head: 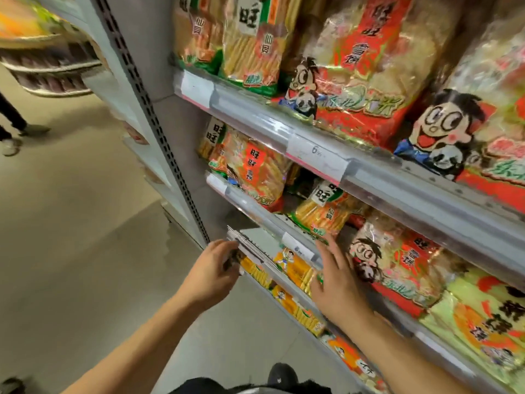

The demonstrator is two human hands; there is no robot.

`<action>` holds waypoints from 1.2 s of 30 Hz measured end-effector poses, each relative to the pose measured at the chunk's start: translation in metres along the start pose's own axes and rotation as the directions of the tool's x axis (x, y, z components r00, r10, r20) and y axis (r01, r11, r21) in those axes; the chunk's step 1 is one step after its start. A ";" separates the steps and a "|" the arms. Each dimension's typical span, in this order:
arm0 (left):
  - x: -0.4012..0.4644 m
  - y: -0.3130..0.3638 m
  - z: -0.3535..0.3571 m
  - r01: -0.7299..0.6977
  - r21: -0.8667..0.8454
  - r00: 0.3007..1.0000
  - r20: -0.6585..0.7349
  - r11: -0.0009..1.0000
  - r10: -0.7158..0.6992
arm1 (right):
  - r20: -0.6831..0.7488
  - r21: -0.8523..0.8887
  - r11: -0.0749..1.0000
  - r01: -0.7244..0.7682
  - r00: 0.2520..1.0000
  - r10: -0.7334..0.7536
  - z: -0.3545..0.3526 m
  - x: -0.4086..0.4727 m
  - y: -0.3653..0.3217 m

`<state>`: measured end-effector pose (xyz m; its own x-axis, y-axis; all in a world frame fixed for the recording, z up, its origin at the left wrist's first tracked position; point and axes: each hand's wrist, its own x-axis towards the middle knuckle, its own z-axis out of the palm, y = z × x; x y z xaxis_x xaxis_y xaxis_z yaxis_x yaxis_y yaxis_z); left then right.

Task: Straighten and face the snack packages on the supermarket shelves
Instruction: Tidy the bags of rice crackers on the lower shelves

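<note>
Rice-cracker snack packages fill the shelves on the right. My left hand (217,268) curls its fingers round the left end of a yellow snack package (295,270) on the low shelf, just under the shelf rail (255,251); the contact is blurred. My right hand (335,280) reaches in with straight fingers, lying over the right part of that same yellow package and the rail. Its fingertips come up near a green-and-yellow cracker bag (321,216) on the shelf above. A red bag with a cartoon face (397,260) stands right beside my right hand.
Upper shelves hold large red bags (366,66) and green-edged cracker bags (250,46), with price tags (316,155) on the rails. The slotted shelf upright (153,120) stands on the left. The aisle floor lies to the left, with another person's legs (11,129) at its far end.
</note>
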<state>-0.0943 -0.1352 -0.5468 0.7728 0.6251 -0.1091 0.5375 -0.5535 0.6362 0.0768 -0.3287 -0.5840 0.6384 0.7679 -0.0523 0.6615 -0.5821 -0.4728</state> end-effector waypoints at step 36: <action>0.216 -0.018 -0.060 -0.204 -0.486 0.971 0.010 0.850 0.239 | 0.043 0.761 0.349 -0.547 0.579 0.814 -0.033 0.103 -0.041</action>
<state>0.0423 0.0426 -0.5367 0.8825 0.4687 0.0385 0.1350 -0.3307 0.9340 0.1281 -0.2346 -0.5413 0.8913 -0.0183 -0.4530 -0.4180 -0.4198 -0.8056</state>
